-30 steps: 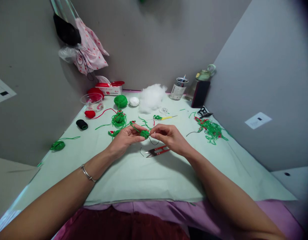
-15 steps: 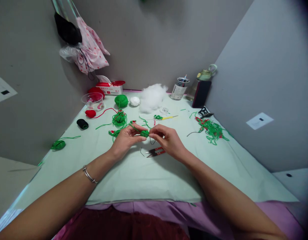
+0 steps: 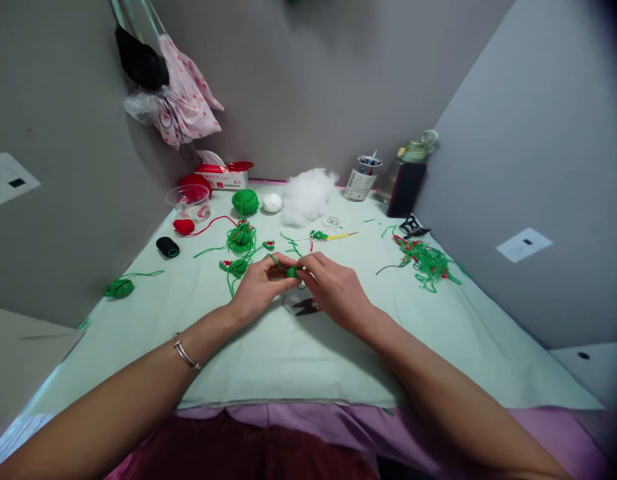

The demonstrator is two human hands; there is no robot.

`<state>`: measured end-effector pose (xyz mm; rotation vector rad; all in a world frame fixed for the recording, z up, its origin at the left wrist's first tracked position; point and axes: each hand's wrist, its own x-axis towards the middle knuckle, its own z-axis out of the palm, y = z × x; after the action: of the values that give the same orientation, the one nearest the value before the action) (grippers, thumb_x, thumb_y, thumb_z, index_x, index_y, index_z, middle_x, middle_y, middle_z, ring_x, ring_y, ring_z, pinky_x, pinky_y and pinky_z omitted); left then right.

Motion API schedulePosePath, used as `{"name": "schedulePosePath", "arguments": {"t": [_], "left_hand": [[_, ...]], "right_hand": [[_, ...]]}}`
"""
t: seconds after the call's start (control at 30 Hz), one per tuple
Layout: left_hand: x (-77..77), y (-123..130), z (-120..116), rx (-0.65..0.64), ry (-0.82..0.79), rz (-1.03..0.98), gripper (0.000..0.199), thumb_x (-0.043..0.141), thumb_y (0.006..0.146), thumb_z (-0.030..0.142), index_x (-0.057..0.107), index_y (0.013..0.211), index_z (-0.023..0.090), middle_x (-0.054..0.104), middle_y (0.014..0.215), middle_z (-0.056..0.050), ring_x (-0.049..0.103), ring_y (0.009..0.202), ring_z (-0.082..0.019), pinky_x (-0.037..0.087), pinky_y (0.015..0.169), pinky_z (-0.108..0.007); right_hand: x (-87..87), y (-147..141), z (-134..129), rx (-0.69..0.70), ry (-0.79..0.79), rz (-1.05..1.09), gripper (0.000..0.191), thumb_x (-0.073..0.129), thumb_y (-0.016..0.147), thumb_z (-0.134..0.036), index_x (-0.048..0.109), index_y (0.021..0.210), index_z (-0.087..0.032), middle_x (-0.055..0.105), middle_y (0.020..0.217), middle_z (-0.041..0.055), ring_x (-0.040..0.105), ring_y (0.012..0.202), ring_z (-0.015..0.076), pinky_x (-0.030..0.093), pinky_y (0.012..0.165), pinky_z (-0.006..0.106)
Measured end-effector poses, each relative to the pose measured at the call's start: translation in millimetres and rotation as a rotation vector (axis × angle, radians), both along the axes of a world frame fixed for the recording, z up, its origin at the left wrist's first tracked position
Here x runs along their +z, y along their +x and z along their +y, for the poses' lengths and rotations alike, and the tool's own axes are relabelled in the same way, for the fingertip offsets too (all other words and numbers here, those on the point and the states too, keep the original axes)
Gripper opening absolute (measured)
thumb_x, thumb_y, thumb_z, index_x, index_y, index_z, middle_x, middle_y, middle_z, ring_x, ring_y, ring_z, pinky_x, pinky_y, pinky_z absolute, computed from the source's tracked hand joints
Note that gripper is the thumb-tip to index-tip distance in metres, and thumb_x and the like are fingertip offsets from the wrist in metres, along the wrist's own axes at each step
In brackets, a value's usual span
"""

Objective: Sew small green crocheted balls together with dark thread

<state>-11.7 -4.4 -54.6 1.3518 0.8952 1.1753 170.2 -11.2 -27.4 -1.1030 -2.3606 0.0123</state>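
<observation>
Pale green, the counter [image 3: 288, 373] spreads beneath everything. The left hand [image 3: 258, 290] pinches a small green yarn piece [image 3: 291, 272] between thumb and fingers, above the counter's middle; the right hand [image 3: 338, 293] narrows its fingertips against that piece's right side, though whether they grip it or something hidden I cannot tell. Farther off lie a tangle of green and red scraps [image 3: 431, 263], white stuffing [image 3: 308, 197] and a green yarn ball [image 3: 245, 202]. Dark snips [image 3: 305, 307] rest partly behind the right hand. One dark-striped piece [image 3: 121, 288] at far left looks largely made; the held one seems part-worked, and how much remains is unclear.
</observation>
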Motion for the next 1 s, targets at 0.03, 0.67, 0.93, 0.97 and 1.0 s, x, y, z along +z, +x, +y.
{"name": "schedulePosePath", "arguments": {"t": [0.03,0.67,0.93,0.97,1.0], "left_hand": [[-0.8,0.9,-0.6,-0.010,0.012,0.015,0.024,0.079,0.072,0.022,0.068,0.092,0.016,0.069,0.090,-0.003,0.065,0.086,-0.017,0.052,0.085,-0.033],[4.3,4.7,-10.3,-0.040,0.009,0.179,0.027,0.076,0.076,0.025,0.060,0.097,0.021,0.063,0.096,-0.002,0.058,0.071,-0.013,0.047,0.066,-0.028],[10.7,-1.3,-8.4,-0.221,-0.118,0.078,0.038,0.078,0.077,0.031,0.069,0.112,0.020,0.070,0.107,-0.006,0.063,0.080,-0.015,0.049,0.074,-0.031],[10.8,-1.8,-8.1,-0.245,-0.126,0.064,0.042,0.077,0.078,0.029,0.068,0.118,0.021,0.069,0.111,-0.006,0.065,0.086,-0.017,0.050,0.078,-0.032],[10.7,-2.2,-7.8,-0.263,-0.130,0.047,0.045,0.076,0.079,0.028,0.066,0.123,0.023,0.068,0.116,-0.007,0.066,0.093,-0.019,0.050,0.082,-0.033]], "right_hand": [[0.4,0.0,0.2,0.005,0.061,-0.008,0.016,0.044,0.100,-0.019,0.060,0.097,-0.019,0.066,0.092,0.0064,0.058,0.076,0.0155,0.033,0.056,0.025],[29.7,6.5,1.7,0.211,-0.741,0.998,0.026,0.063,0.093,-0.044,0.054,0.090,-0.020,0.065,0.071,-0.0011,0.059,0.059,0.0105,0.046,0.057,0.024],[27.0,9.2,6.9,0.128,-0.601,0.941,0.016,0.070,0.088,-0.034,0.064,0.088,-0.018,0.062,0.079,0.0004,0.057,0.066,0.0111,0.048,0.064,0.027],[26.6,9.4,6.4,0.117,-0.559,0.922,0.015,0.070,0.088,-0.033,0.066,0.088,-0.019,0.062,0.080,0.0006,0.057,0.066,0.0115,0.049,0.064,0.027],[26.2,9.5,5.6,0.108,-0.505,0.897,0.012,0.069,0.089,-0.031,0.067,0.088,-0.019,0.062,0.082,0.0011,0.057,0.068,0.0120,0.049,0.065,0.028]]}}
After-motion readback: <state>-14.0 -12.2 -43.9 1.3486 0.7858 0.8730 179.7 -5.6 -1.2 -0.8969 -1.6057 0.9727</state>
